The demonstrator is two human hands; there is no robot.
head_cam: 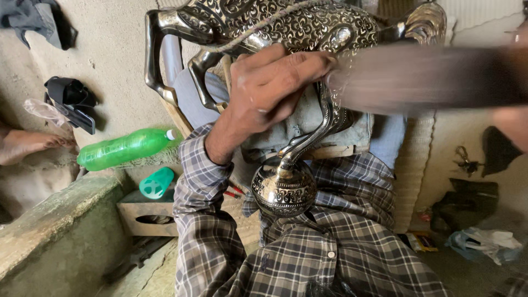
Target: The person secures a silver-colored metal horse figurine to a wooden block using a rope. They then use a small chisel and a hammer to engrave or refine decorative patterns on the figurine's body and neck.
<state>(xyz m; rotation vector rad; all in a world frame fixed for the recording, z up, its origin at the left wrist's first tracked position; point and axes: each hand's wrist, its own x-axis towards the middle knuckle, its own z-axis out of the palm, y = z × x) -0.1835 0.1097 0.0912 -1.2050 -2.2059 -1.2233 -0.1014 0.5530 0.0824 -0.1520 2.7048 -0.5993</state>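
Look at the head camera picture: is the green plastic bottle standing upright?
No. The green plastic bottle lies on its side on the ledge by the wall, its white cap pointing right, above a small teal cup.

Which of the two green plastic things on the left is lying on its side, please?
The green bottle, lying lengthwise on the ledge with its white cap pointing right. The smaller teal cup below it is shorter and sits tilted.

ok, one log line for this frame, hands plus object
left hand: gripping engraved metal vessel | right hand: at frame edge, grip unclear | blurred bar: across vessel | green bottle: left
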